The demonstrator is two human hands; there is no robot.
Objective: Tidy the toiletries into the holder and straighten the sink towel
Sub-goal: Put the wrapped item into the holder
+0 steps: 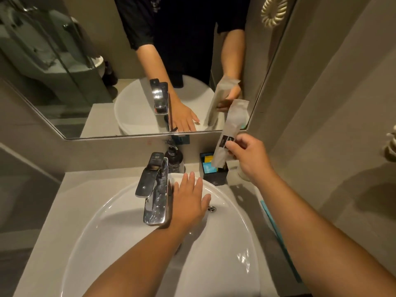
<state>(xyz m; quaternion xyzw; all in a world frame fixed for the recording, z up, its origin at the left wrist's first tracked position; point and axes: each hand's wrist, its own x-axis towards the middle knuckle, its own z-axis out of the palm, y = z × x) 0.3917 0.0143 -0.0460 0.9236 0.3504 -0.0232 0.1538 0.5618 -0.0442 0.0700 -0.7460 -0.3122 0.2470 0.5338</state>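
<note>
My right hand (248, 155) grips a long grey paper sachet (230, 129) with a dark label, held upright, its lower end dipping into the black holder box (216, 175) at the back of the counter. Yellow and blue packets (207, 162) stand inside the holder. My left hand (188, 198) lies flat with fingers apart on the far rim of the white sink basin (120, 243), just right of the tap. A dark grey towel with a teal edge (267, 239) lies along the counter to the right of the basin, partly under my right forearm.
A chrome tap (153, 187) rises at the basin's back, with a dark pump bottle (174, 158) behind it. A mirror (85, 82) fills the wall above and reflects both hands. A grey wall stands close on the right, with a coiled cord (274, 11) high up.
</note>
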